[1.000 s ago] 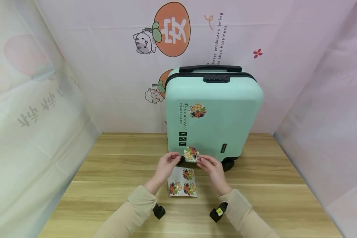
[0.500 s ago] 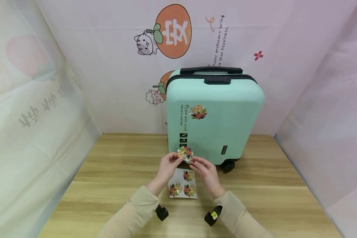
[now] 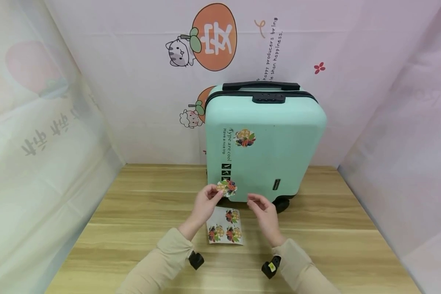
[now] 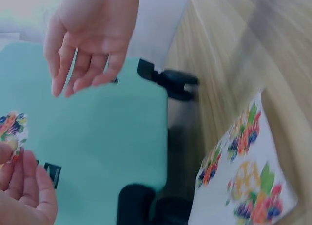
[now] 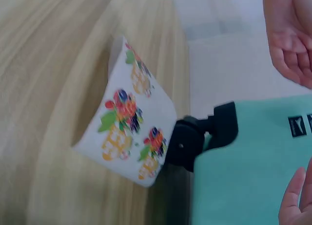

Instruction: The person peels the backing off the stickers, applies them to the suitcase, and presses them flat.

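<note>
My left hand (image 3: 204, 203) pinches a round fruit-and-berry sticker (image 3: 228, 188) between thumb and fingers, in front of the lower left of a mint-green suitcase (image 3: 264, 155). Whether the sticker touches the shell, I cannot tell. My right hand (image 3: 266, 214) hovers to its right, empty, with fingers loosely bent. In the left wrist view the sticker (image 4: 13, 130) shows at the left edge above my left fingers. A similar sticker (image 3: 245, 138) is on the suitcase's upper left. Beneath my hands lies a white sticker sheet (image 3: 220, 220) bearing several fruit pictures; its edge curls up in the right wrist view.
The suitcase stands upright on a wooden table (image 3: 150, 212) against a printed cloth backdrop (image 3: 132, 81). One black wheel (image 3: 281, 204) shows at its lower right. White cloth (image 3: 400, 163) hangs along both sides. Black wrist cameras sit under both forearms.
The sticker has moved left along with both hands' work, from between them into my left hand alone. My right hand has let go and drawn back to the right.
</note>
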### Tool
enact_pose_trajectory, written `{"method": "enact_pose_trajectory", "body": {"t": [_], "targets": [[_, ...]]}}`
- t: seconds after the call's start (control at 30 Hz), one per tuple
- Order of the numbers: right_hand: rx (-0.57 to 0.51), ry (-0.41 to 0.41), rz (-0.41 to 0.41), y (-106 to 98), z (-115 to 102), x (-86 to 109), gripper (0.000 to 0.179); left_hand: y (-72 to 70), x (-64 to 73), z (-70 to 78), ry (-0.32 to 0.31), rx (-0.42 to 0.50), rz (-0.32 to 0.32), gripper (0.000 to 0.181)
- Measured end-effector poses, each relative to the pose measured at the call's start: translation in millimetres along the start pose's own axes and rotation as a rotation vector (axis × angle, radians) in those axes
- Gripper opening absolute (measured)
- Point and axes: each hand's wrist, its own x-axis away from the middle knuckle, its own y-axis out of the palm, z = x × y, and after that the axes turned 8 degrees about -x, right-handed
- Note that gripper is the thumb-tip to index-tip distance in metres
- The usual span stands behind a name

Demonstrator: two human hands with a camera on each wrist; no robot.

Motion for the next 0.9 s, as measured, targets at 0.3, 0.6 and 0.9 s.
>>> {"method": "enact_pose_trajectory", "body": {"t": [0.3, 0.6, 0.9], "targets": [[0.187, -0.132, -0.1, -7.0, -17.9, -9.6, 0.027, -10.9, -1.8, 5.6, 0.248, -0.47, -0.26, 0.006], [0.419, -0.381, -0.283, -1.8, -28.7, -10.2, 0.014, -13.9, -3.3, 20.5, 0.467, -0.796, -0.36, 0.005], [0.451, -0.496, -0.186, -3.3, -33.3, -10.2, 0.009, -17.3, -10.8, 34.9, 0.297, -0.621, -0.455, 0.02]]}}
